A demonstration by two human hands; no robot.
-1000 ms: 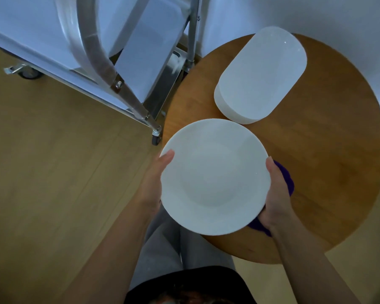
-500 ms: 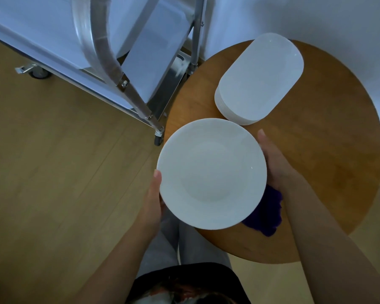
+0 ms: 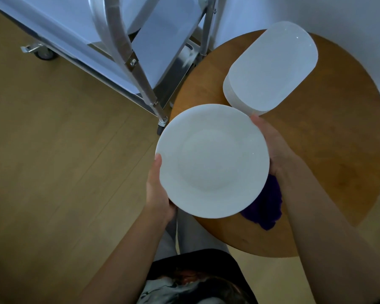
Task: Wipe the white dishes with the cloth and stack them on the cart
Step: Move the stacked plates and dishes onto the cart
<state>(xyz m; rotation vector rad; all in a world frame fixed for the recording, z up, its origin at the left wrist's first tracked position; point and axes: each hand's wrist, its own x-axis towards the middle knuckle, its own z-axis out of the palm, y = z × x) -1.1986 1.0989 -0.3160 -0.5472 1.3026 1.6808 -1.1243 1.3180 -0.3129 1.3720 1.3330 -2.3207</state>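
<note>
I hold a round white plate point(image 3: 213, 161) face up over the near left edge of the round wooden table point(image 3: 338, 150). My left hand point(image 3: 157, 189) grips its left rim from below, thumb on the edge. My right hand point(image 3: 272, 148) holds the right rim, fingers under the plate. A purple cloth point(image 3: 266, 207) lies bunched on the table just below the plate's right side, under my right wrist. A tall stack of white plates point(image 3: 270, 66) stands at the table's far side. The steel cart point(image 3: 127, 55) stands to the upper left, with a white dish point(image 3: 132, 20) partly visible on its shelf.
The cart's slanted steel post and caster point(image 3: 161, 123) sit close to the plate's upper left rim. Another caster point(image 3: 42, 51) is at far left. Wooden floor point(image 3: 64, 161) spreads on the left. A white wall point(image 3: 316, 12) lies behind the table.
My right hand slid from the plate's lower right rim up to its upper right rim, leaving the purple cloth on the table. My left hand shifted lower on the left rim.
</note>
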